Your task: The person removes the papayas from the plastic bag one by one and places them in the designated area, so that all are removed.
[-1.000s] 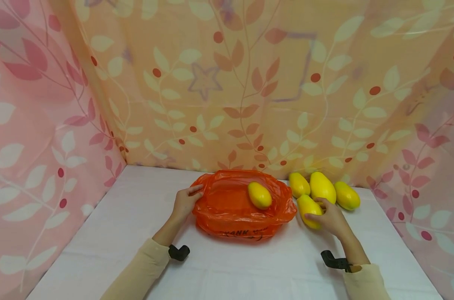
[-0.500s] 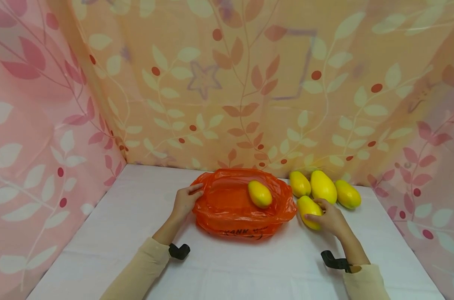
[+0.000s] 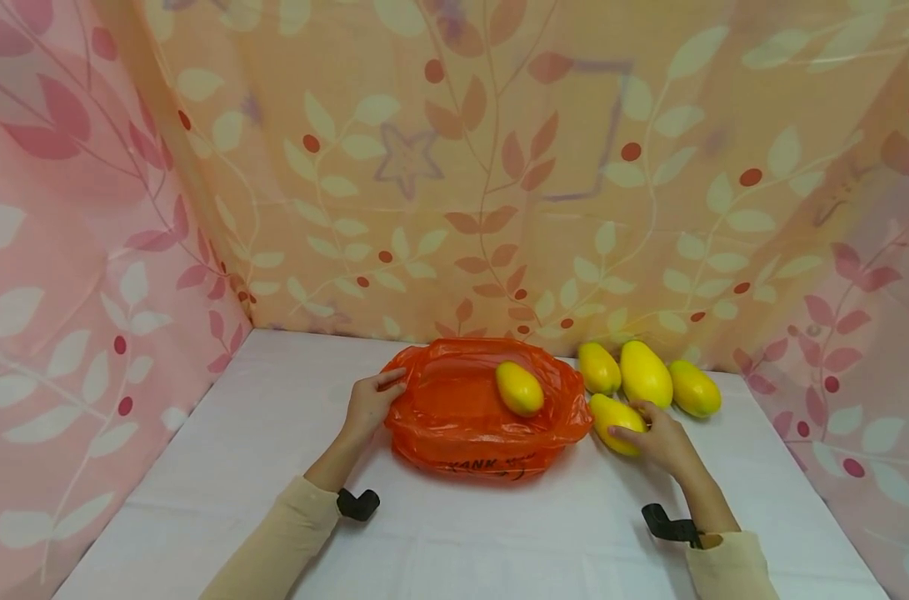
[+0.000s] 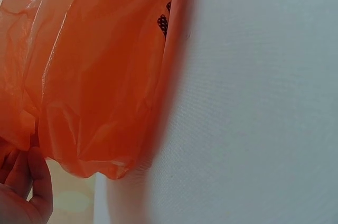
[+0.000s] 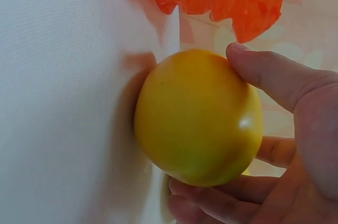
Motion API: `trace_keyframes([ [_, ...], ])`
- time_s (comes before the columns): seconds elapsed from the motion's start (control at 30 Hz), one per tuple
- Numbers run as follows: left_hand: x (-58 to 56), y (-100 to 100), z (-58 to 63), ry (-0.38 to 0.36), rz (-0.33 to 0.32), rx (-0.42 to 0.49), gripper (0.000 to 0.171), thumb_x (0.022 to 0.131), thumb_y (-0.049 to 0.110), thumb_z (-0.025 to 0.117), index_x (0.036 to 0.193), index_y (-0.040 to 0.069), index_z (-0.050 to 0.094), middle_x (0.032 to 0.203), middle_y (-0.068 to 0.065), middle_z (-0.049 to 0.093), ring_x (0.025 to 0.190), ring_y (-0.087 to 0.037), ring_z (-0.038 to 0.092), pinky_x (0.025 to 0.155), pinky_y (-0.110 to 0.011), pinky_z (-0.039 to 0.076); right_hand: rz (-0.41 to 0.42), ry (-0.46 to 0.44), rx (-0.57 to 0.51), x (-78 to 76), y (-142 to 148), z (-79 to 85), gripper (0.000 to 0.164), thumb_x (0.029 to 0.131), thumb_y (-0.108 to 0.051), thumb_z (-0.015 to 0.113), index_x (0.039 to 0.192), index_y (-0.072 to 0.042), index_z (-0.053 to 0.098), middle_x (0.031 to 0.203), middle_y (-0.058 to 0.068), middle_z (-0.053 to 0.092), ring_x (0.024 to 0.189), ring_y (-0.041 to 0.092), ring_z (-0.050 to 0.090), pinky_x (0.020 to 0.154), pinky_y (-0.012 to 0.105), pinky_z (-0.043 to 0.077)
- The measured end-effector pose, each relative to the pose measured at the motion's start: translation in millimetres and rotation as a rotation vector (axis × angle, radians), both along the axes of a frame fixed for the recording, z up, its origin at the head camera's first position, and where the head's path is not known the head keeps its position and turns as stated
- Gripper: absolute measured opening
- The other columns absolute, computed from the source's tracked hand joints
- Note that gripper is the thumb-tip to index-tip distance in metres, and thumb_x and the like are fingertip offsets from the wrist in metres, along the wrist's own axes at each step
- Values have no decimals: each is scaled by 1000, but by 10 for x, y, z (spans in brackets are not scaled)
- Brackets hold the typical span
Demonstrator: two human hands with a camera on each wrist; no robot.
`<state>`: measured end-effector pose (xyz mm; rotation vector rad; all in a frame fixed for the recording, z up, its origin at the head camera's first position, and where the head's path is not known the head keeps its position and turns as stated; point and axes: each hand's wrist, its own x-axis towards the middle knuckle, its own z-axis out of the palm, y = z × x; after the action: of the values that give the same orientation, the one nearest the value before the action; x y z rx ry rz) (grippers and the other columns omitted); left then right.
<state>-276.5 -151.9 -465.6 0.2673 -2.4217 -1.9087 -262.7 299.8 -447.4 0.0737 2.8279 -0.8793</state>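
Note:
An orange-red plastic bag (image 3: pixel 454 454) with black lettering lies mouth up on the white table, and a yellow mango (image 3: pixel 520 389) rests in its opening. My left hand (image 3: pixel 369 407) pinches the bag's left rim; in the left wrist view, the thumb and fingers meet the plastic (image 4: pixel 100 76) at lower left. Just right of the bag, my right hand (image 3: pixel 666 437) grips another mango (image 3: pixel 615 423) from its right side. The right wrist view has the thumb on one side of this mango (image 5: pixel 195 118) and curled fingers on the other.
Behind the right hand, three more mangoes stand grouped by the back wall: a left one (image 3: pixel 599 368), a bigger middle one (image 3: pixel 645 375) and a right one (image 3: pixel 695 389). Leaf-patterned curtains (image 3: pixel 394 208) enclose the white table (image 3: pixel 439 542) at the back and sides.
The mango in my right hand has tilted and shifted slightly left, toward the bag, away from the mangoes behind it. My left hand and the bag stay put.

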Motion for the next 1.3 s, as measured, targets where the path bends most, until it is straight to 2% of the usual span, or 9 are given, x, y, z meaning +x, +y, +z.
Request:
trace_keyframes([
  [0.23, 7, -2, -1, -2, 1, 5, 36, 94, 11, 62, 129, 5, 63, 142, -18, 53, 138, -32, 43, 110, -44, 43, 10, 25, 2, 16, 1, -26, 93, 83, -60, 65, 142, 7, 38, 142, 37, 40, 123, 52, 43, 104, 69, 35],
  [0.67, 20, 3, -9, 8, -1, 4, 36, 93, 11, 62, 129, 3, 63, 141, -19, 54, 137, -32, 44, 108, -44, 44, -85, 4, 46, 49, -9, 6, 102, 83, -63, 64, 142, 13, 31, 141, 40, 37, 122, 53, 42, 105, 66, 34],
  [0.97, 17, -13, -26, 8, -4, -11, 36, 94, 11, 62, 129, 3, 63, 140, -19, 55, 137, -33, 45, 108, -45, 45, -113, -26, 30, 67, -29, 7, 106, 83, -66, 62, 145, 13, 26, 145, 40, 31, 126, 53, 37, 108, 67, 30],
  [1.3, 29, -5, 2, 13, -5, -4, 36, 93, 11, 62, 129, 3, 63, 139, -19, 56, 137, -33, 45, 107, -44, 45, -117, -21, 25, 82, -26, -9, 106, 83, -68, 59, 145, 12, 25, 145, 40, 31, 126, 53, 37, 108, 67, 30],
])
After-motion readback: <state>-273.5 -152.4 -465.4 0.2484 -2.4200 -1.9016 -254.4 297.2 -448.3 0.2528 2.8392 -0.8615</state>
